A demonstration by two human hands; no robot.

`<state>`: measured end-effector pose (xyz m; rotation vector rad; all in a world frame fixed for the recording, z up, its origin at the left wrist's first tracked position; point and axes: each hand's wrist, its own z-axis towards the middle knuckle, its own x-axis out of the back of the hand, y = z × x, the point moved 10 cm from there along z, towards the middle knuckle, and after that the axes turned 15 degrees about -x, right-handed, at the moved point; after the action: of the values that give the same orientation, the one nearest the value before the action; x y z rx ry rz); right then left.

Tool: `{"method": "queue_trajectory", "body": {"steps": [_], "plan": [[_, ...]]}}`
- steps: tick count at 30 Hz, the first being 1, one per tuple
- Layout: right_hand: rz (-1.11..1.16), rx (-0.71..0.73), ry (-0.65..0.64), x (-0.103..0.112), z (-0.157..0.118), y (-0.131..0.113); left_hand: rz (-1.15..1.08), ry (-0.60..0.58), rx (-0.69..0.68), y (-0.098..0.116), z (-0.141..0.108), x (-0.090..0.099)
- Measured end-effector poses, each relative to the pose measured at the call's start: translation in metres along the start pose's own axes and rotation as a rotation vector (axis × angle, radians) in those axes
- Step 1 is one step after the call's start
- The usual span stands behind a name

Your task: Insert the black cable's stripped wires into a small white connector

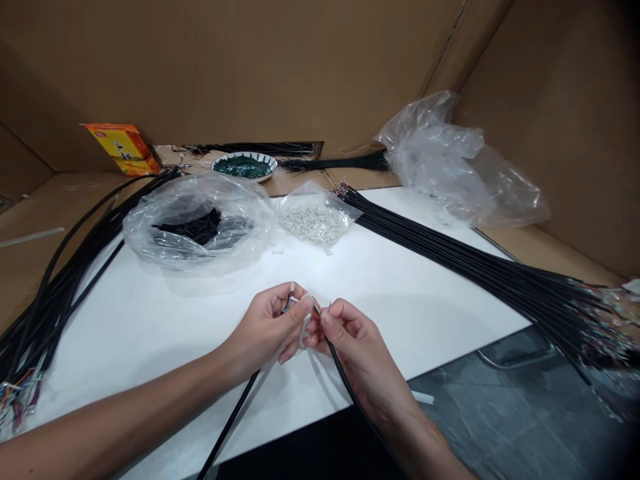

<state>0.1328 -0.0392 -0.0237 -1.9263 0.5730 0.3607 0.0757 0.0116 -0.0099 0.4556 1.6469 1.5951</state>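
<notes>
My left hand [265, 330] pinches the end of a black multi-core cable [230, 420], with thin coloured wires [287, 303] fanning out at its tip. My right hand [357, 353] holds another length of black cable [340, 373] between fingers and thumb, and small coloured wire ends [316, 310] show at its tip. The two hands nearly meet above a white board [150, 347], and the fingertips partly hide the wire ends. I cannot tell whether the two lengths are one cable.
Bundles of black cable [450, 257] lie right and left on the board. Nearby are a plastic bag of black pieces [200, 223], a bag of white connectors [315, 223], a bowl of green pieces [243, 167], and crumpled clear plastic [450, 160]. Cardboard walls surround the area.
</notes>
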Motion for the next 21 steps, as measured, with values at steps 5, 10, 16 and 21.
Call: {"method": "queue_trajectory", "body": {"steps": [5, 10, 16, 21], "plan": [[-0.021, 0.058, 0.09, 0.008, -0.003, -0.003, 0.055, 0.0, -0.001, 0.0, -0.002, 0.001], [-0.018, 0.088, 0.129, 0.013, -0.007, -0.004, 0.086, -0.031, -0.008, 0.001, -0.002, 0.0], [-0.036, 0.092, 0.047, 0.006, -0.003, -0.002, 0.092, -0.065, -0.003, -0.001, -0.003, -0.002], [-0.099, 0.117, -0.046, -0.001, -0.004, -0.001, 0.049, -0.087, 0.012, -0.001, -0.005, -0.008]]}}
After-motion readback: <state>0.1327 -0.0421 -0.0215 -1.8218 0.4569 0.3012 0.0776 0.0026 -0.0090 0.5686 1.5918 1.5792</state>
